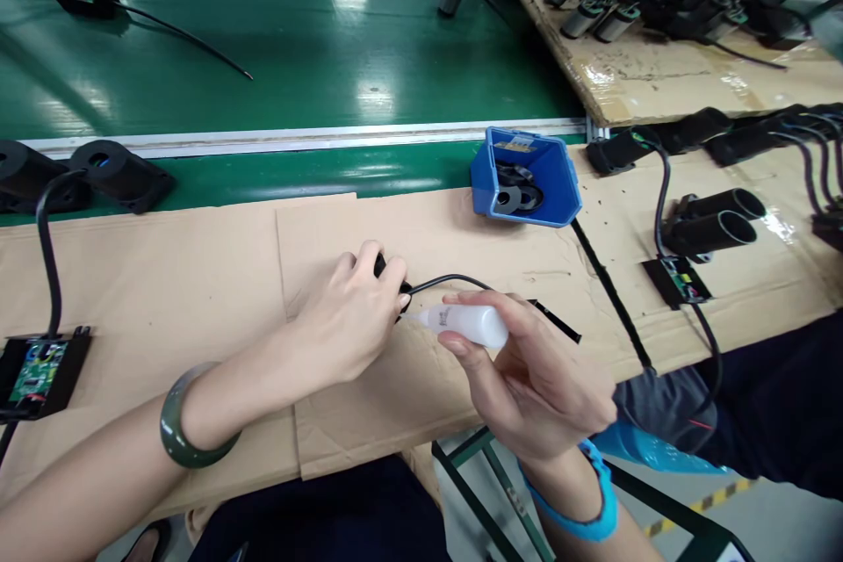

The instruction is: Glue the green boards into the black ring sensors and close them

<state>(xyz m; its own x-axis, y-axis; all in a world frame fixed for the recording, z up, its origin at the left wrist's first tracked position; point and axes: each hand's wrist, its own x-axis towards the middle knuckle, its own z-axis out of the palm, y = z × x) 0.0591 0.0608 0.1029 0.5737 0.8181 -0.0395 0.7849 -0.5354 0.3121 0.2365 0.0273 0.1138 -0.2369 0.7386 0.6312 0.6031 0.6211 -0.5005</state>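
My left hand [349, 316] is closed over a small black part [380, 263] on the cardboard-covered bench [198, 281]; most of the part is hidden under the fingers. A thin black cable [461, 281] runs from that part to the right. My right hand [533, 378] grips a small white squeeze bottle [471, 324], its nozzle pointing left and touching the spot beside my left fingertips. A green bangle is on my left wrist and a blue band on my right.
A blue bin [527, 176] holding black rings sits behind the hands. Black tubes [715, 224] and a small circuit board [678, 281] lie to the right, an open black box with a circuit board [39, 369] at the left. Behind runs a green conveyor [296, 53].
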